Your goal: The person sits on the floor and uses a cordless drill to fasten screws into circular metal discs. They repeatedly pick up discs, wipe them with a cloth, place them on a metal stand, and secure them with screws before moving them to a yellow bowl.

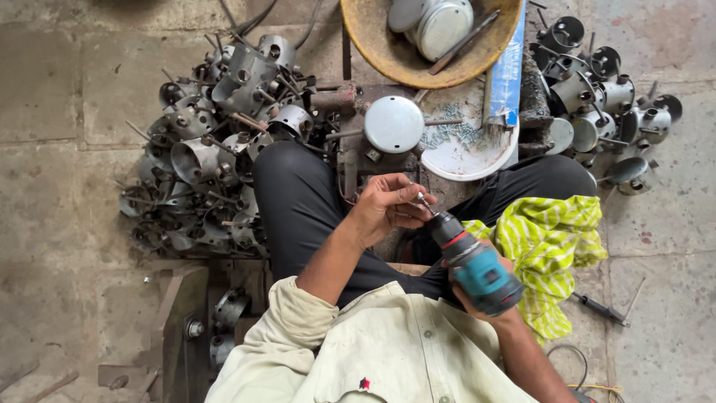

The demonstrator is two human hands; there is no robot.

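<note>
Item: cordless drill (477, 270), teal and black, held over my lap above a stained concrete floor (60, 149).

Setting: I sit on cracked grey slabs outdoors or in a workshop; a heap of grey metal housings (212, 160) lies to my left, a smaller cluster of housings (608, 104) to my right, a yellow basin (388, 56) of round lids ahead, a white plate (466, 153) of screws just beside a round metal cap (393, 124), a striped green-yellow cloth (548, 239) over my right knee. My right hand (485, 302) is wrapped fully round the drill's body. Its long axis runs diagonally, bit end pointing up-left toward my left hand (384, 205), whose fingers are curled and pinched at the bit tip (424, 200); whether they hold a screw I cannot tell.
</note>
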